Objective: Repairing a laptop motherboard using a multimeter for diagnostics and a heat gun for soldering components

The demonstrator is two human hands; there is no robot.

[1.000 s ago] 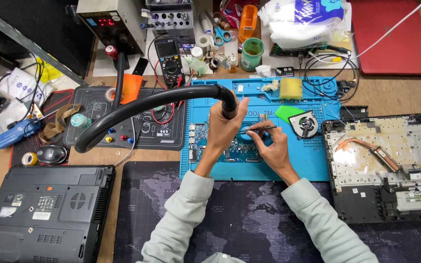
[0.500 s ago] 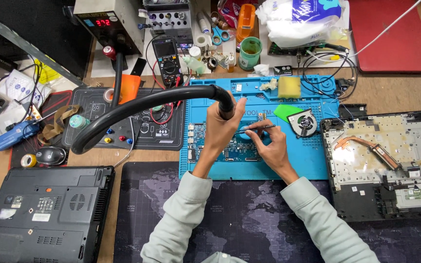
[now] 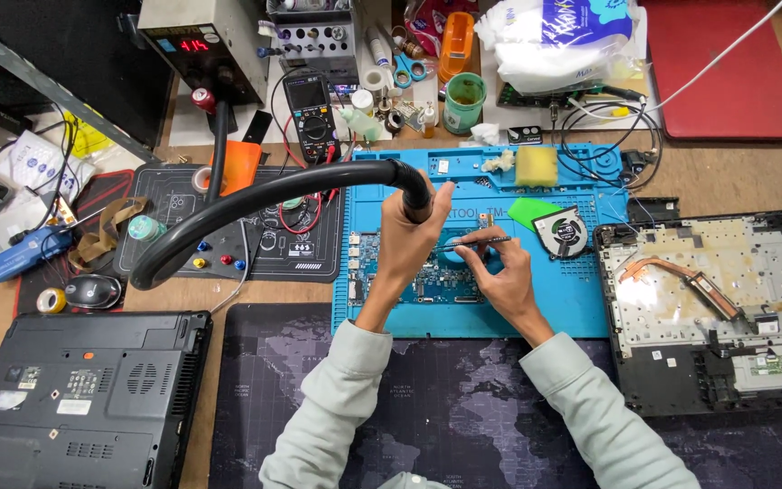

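My left hand (image 3: 409, 240) grips the black handle at the end of a thick black hose (image 3: 255, 201), its nozzle pointing down at a blue circuit board (image 3: 427, 282). My right hand (image 3: 500, 276) pinches thin metal tweezers (image 3: 474, 242) whose tips reach left over the same board. The board lies on a blue silicone work mat (image 3: 572, 299). A small round fan (image 3: 561, 232) and a green pad (image 3: 529, 212) rest on the mat just right of my hands.
An opened laptop base (image 3: 726, 308) lies at the right, a black laptop cover (image 3: 74, 398) at the lower left. A multimeter (image 3: 309, 118), a station with a red display (image 3: 205, 41), a yellow sponge (image 3: 537, 167), a green cup (image 3: 464, 101) and cables crowd the back.
Both hands stay over the circuit board in almost the same pose. The view has shifted slightly; nothing was picked up or let go.
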